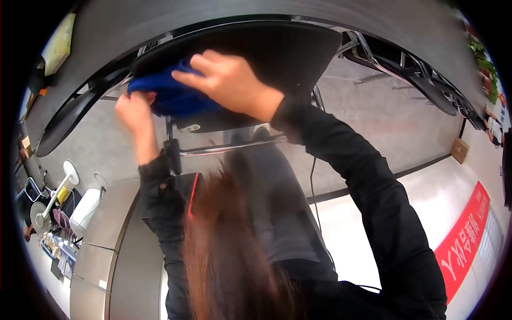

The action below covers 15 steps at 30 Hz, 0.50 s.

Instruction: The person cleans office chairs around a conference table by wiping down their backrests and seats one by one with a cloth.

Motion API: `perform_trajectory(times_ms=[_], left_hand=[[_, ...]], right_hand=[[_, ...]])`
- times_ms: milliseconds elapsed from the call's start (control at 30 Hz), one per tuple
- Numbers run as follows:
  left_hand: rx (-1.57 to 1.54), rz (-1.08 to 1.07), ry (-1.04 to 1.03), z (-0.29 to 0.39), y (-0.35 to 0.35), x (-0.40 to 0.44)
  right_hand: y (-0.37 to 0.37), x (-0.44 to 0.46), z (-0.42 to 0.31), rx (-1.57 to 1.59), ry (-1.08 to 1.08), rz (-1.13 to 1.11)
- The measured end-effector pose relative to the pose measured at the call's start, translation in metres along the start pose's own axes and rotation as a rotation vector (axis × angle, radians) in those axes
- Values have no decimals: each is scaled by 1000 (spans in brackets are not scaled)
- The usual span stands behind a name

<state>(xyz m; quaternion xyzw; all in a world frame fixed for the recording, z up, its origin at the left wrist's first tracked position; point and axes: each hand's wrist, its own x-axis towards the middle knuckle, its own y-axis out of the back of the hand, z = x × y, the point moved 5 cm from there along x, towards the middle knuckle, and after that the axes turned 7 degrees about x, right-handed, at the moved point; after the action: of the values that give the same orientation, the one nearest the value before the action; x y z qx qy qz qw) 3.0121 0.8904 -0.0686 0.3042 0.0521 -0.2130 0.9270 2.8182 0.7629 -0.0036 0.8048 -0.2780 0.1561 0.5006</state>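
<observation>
A blue cloth (pixel 184 96) lies bunched over the left part of a black chair seat (pixel 277 58). My left hand (pixel 136 112) pinches the cloth's left edge between thumb and fingers. At the cloth's upper right, my right hand (pixel 224 80) has its fingers closed on the fabric, slightly blurred. Part of the cloth is hidden behind my right hand.
A dark table edge (pixel 213 16) runs across the top. Metal chair legs (pixel 234 146) stand below the seat. More black chairs (pixel 410 69) are at the right, a cardboard box (pixel 460 150) beyond. A cable hangs near my legs. Cabinets (pixel 96 256) stand at lower left.
</observation>
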Motion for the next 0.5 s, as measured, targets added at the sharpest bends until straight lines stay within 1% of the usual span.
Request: perform_trajectory(times_ms=[33,100,167,233,267,300,333,367,433,500], left_hand=[[111,70,-72,2,-1,-4],[400,107,-122,-2,-3,-21],[533,-17,-92,-31,-6,-41],[706,-205,-12,-100,-6,-52],[708,-212,-27,-114,-1,-54],[582,-278,-25,-126,1,-55],[453,-344,-23,-129,-4,-53],[451,-351,-29,-116,-7,-54],[371,-175,24,-78,9,-47],[150,-93,-107,-19,16,-38]], right_hand=[[-12,-8,-3,20,0,-91],[-41,-37,-15,38,-6,-238],[-85,-76,-24,105,-103,-490],[-112,-104,-35,248,-167,-703],[-119,-114,-38,281,-178,-700],[-124,-121,-39,312,-187,-698],[-121,-123,-38,312,-187,-630],[-111,-118,-34,306,-193,-628],[-80,-98,-22,308,-316,-502],[-13,-55,-6,280,-398,-207]])
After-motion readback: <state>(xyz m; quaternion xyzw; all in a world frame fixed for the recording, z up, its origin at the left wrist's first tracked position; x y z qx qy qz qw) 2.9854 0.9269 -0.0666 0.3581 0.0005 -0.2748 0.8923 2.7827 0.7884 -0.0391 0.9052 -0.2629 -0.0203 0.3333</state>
